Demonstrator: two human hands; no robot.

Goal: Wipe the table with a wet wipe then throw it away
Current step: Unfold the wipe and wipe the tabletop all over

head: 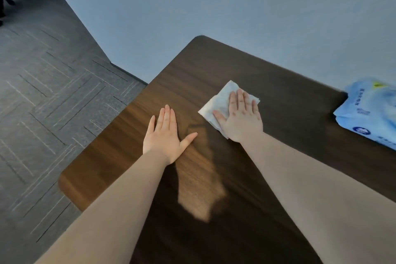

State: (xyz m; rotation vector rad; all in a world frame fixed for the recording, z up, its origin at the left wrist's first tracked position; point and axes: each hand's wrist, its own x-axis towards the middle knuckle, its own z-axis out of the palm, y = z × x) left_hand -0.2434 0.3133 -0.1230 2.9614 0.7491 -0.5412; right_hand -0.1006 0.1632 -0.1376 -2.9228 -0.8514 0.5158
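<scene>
On the dark wood-grain worktop (278,92), the right hand (240,118) presses flat on a crumpled white wet wipe (220,100). The left hand (166,137) lies flat, fingers spread, left of the wipe; a blue soft wipe pack (368,111) sits well right.

We see the desk (267,75) bare beyond both hands, open up to its far edge along the wall (214,6). Our left hand (166,136) lies flat near the left edge, our right hand (241,117) flat on the wipe (218,100), with a clear strip of wood between them. Well to the right, the blue wipe pack (370,113) blocks that end. Near us, only our forearms cross the desk.
</scene>
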